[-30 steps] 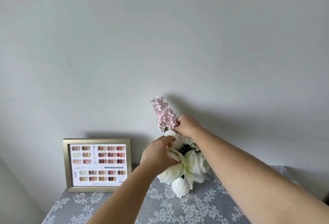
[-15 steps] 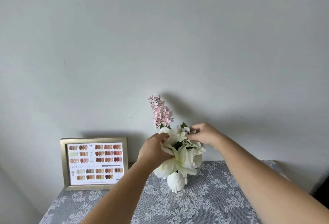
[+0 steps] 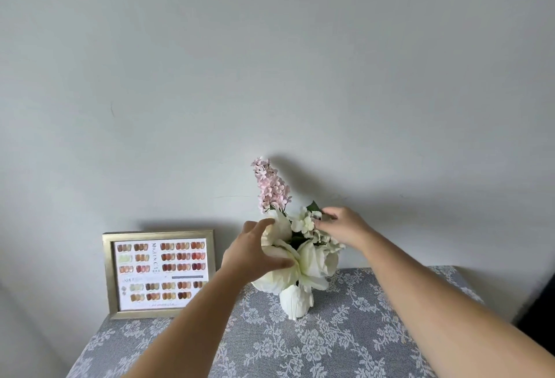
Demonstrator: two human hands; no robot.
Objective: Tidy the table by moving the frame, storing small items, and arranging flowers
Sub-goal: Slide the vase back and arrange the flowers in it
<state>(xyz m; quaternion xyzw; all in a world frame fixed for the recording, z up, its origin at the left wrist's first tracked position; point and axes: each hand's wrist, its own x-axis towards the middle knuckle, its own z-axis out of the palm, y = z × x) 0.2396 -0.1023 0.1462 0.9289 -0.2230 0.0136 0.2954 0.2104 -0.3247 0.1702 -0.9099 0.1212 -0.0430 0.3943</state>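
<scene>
from the head view we are arranging flowers: our left hand (image 3: pixel 255 253) cups, fingers spread, the white blooms (image 3: pixel 303 257) in the vase (image 3: pixel 295 302) right of the frame (image 3: pixel 159 271); our right hand (image 3: pixel 342 227) pinches small blossoms, which next need gentle fluffing.

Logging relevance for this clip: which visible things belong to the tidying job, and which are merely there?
Job:
white flowers, under both hands
pink sprig
white vase
gold frame, against the wall
left hand
right hand

Merely there:
lace tablecloth
grey wall
</scene>
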